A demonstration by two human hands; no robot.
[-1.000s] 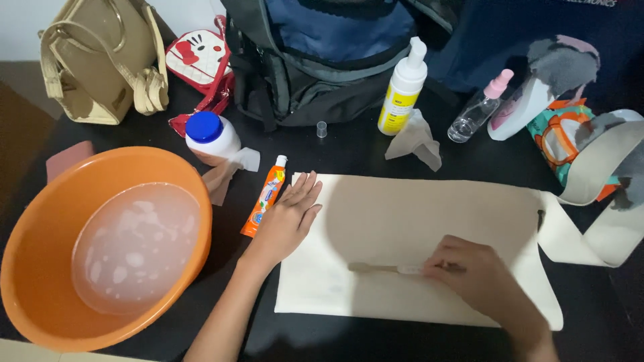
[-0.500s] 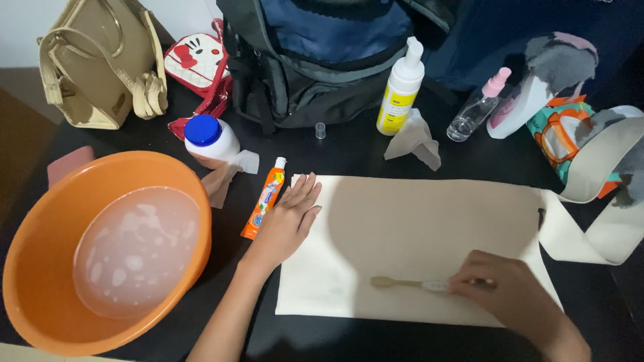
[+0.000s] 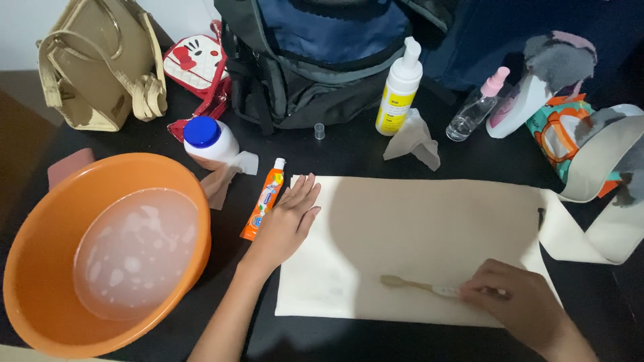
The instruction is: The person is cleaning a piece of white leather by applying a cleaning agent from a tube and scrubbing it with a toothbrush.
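A cream cloth bag (image 3: 429, 228) lies flat on the dark table, its strap (image 3: 597, 167) looping off to the right. My left hand (image 3: 288, 224) rests palm down on the bag's upper left corner, fingers spread. My right hand (image 3: 520, 305) grips the handle of a small brush (image 3: 416, 286) and holds its bristle end against the bag's lower part. An orange tube (image 3: 263, 200) lies just left of my left hand.
An orange basin (image 3: 40, 268) of soapy water stands at the left. Behind it are a white jar with a blue lid (image 3: 208, 141), a tan handbag (image 3: 100, 64), a dark backpack (image 3: 315, 60), a foam pump bottle (image 3: 398, 90), a small spray bottle (image 3: 475, 110) and crumpled tissue (image 3: 414, 137).
My right hand has slid with the brush to the right and down across the bag. My left hand has stayed in place on the corner.
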